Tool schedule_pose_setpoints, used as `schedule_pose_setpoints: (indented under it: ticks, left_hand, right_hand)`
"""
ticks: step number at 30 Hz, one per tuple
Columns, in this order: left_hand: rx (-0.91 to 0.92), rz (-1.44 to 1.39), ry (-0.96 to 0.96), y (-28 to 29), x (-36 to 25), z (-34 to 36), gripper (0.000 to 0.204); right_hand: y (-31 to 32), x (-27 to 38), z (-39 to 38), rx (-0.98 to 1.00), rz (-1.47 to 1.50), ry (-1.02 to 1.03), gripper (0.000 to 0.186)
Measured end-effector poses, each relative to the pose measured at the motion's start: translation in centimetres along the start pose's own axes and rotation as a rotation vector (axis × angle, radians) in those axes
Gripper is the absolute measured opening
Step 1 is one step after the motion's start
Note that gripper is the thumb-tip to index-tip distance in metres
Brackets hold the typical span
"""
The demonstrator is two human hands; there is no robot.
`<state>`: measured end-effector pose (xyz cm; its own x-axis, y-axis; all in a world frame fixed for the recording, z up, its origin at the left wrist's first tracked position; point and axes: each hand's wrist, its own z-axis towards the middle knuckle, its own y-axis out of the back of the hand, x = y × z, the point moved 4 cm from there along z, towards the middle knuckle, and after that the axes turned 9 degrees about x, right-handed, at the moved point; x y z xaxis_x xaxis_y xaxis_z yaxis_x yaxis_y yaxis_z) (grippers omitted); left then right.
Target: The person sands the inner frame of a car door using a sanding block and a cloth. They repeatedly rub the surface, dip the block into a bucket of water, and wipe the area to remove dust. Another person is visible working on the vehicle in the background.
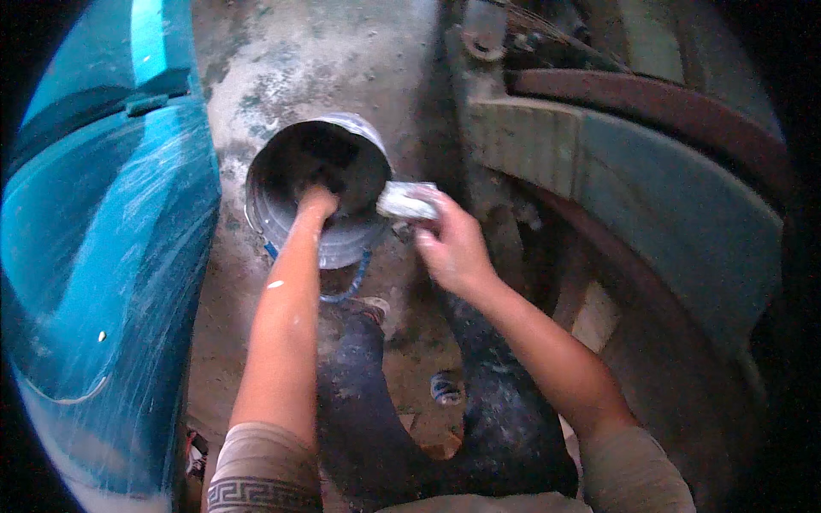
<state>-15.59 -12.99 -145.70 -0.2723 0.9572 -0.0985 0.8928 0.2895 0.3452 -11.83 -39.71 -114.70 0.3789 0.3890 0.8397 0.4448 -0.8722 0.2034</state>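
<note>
A worn metal-grey bucket (pixel 282 218) with a blue handle stands tilted toward me on the concrete floor. My left hand (pixel 318 202) reaches down inside it; its fingers are lost in the dark interior, where a dark shape lies that I cannot make out. My right hand (pixel 449 239), just right of the bucket's rim, grips a small white, crumpled-looking object (pixel 402 198), held level beside the opening.
A large turquoise, scuffed panel (pixel 103 256) fills the left side. On the right are curved grey-green and rusty metal parts (pixel 650 205) of some machinery. My legs (pixel 505 402) and feet are below the bucket on the stained concrete floor (pixel 282 60).
</note>
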Motion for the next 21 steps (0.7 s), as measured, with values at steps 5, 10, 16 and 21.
schedule_pose_setpoints:
  ticks: [5, 10, 16, 21]
  left_hand:
    - [0.041, 0.107, -0.097, -2.6, 1.7, 4.7, 0.069]
    - [-0.061, -0.125, -0.094, -2.8, -0.5, -0.2, 0.066]
    - [-0.129, -0.277, -0.127, -2.2, -3.4, -2.0, 0.064]
    - [-0.071, -0.302, -0.051, -1.5, -3.0, 1.0, 0.063]
  right_hand:
    - [1.2, 2.0, 2.5, 0.135, 0.073, -0.215, 0.027]
    - [-5.7, 3.5, 8.4, 0.194, -0.544, 0.096, 0.019]
    - [-16.3, -12.5, 24.4, 0.426, -0.822, -0.210, 0.051]
    - [-18.2, -14.5, 29.0, 0.698, -0.908, -0.341, 0.063]
